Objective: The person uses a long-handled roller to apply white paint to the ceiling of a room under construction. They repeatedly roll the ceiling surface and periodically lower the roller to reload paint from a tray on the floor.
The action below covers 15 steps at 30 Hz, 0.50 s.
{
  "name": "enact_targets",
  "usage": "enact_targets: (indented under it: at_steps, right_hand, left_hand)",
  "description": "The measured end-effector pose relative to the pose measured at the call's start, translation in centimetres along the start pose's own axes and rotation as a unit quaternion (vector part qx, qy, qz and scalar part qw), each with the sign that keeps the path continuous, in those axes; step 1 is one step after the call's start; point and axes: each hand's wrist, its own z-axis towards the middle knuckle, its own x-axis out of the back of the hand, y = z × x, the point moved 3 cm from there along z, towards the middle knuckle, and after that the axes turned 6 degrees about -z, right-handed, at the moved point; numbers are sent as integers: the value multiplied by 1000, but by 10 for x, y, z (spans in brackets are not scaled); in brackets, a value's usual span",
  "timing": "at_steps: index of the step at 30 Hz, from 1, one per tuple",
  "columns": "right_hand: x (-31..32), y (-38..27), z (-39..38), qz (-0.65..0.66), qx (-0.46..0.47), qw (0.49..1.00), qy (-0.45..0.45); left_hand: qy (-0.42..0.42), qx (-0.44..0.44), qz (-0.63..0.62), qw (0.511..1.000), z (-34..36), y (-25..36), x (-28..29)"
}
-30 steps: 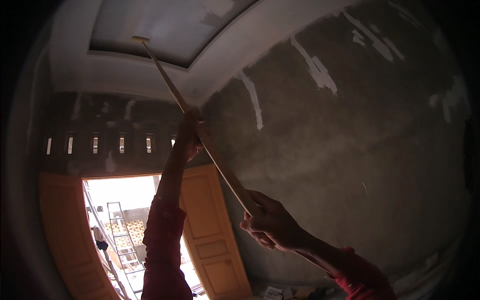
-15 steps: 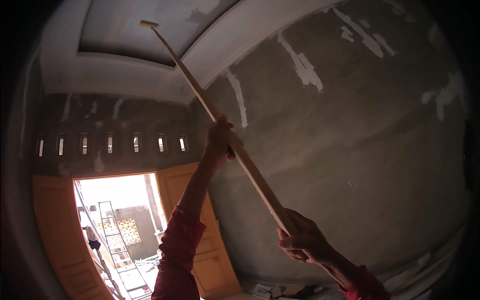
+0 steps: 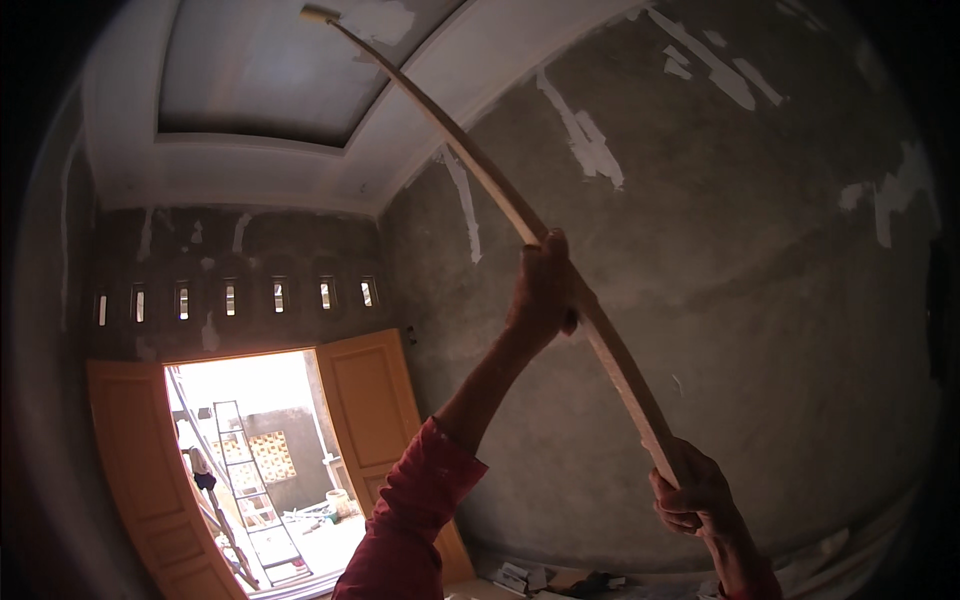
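A long wooden pole (image 3: pixel 472 168) slants up from lower right to the ceiling at upper left. On its far end is a pale paint roller (image 3: pixel 320 14), up at the recessed ceiling panel (image 3: pixel 265 85); whether it touches the surface is hard to tell. My left hand (image 3: pixel 545 287) is wrapped round the middle of the pole. Lower down, my right hand (image 3: pixel 700 492) grips the pole near its bottom end. Both forearms wear red sleeves, and the right one is mostly out of view.
Grey plastered wall (image 3: pixel 760 330) with white filler patches runs along the right. Orange double doors (image 3: pixel 365 400) stand open at lower left, with a ladder (image 3: pixel 250 480) outside. Small vent slots (image 3: pixel 230 298) line the wall above. Scraps and sheeting (image 3: pixel 525 578) lie along the wall's foot.
Both hands have moved to the right with the pole, which now leans more. The roller has shifted slightly right and farther up in the picture, along the ceiling panel. My view has turned a little.
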Motion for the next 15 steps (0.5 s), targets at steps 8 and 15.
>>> enact_targets:
  at_steps: [8,15]
  right_hand:
    - [71,-8,-49,45,22,998,37]
    - [105,-7,-75,47,14,996,72]
  left_hand:
    - [-46,15,-37,998,-8,-2,-101]
    - [-91,19,-50,994,-16,9,-149]
